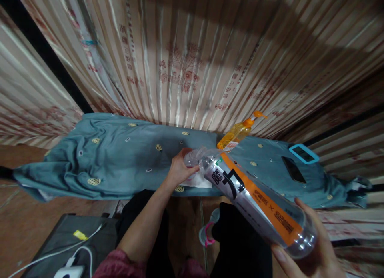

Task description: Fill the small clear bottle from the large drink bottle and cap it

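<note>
My right hand [312, 250] grips the base of a large clear plastic bottle [258, 204] with an orange and black label, tilted so its neck points away and down. Its mouth meets a small clear container [195, 157] that my left hand [180, 170] holds on the blue-green cloth [120, 162]. A white tissue [196, 182] lies under my left hand. Whether liquid is flowing cannot be told.
An orange pump bottle [238, 132] stands just behind the small container. A dark phone [293, 170] and a blue-framed device [303, 153] lie on the cloth to the right. Striped curtains [195, 58] hang behind. A bottle with a pink ring [208, 232] stands on the floor; cables and a grey case [72, 246] lie at lower left.
</note>
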`<state>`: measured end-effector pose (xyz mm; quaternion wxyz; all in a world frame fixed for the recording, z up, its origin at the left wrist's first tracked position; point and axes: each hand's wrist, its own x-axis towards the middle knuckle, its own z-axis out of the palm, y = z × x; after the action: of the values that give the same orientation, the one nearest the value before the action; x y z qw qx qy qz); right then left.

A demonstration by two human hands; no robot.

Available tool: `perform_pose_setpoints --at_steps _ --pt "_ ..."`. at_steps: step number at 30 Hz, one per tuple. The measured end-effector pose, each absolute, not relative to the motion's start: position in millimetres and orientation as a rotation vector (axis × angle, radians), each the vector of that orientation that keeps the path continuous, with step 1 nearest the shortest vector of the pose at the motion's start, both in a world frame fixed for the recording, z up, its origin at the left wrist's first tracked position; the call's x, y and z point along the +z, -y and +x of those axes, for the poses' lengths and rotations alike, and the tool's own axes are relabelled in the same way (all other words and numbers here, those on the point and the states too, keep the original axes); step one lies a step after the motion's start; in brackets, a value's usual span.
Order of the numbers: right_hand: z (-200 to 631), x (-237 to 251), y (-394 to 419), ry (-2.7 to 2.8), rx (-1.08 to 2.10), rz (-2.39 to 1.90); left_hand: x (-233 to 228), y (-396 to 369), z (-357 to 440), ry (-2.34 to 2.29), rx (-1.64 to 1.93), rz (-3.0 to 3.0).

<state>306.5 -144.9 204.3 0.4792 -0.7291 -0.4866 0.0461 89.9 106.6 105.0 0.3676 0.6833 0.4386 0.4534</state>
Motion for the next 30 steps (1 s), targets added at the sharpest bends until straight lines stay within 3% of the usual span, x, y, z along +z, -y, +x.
perform_pose_setpoints --at_steps 12,20,30 --pt "303.8 206.4 145.0 1.172 0.117 -1.809 109.0 -105.6 88.8 -1.100 1.168 1.731" --pt "358.5 182.9 157.7 1.537 0.014 -1.744 107.9 -105.5 89.9 -1.087 1.178 1.726" --pt "363.7 179.6 160.1 1.507 0.052 -1.732 105.2 -106.1 89.4 -1.106 1.172 1.737"
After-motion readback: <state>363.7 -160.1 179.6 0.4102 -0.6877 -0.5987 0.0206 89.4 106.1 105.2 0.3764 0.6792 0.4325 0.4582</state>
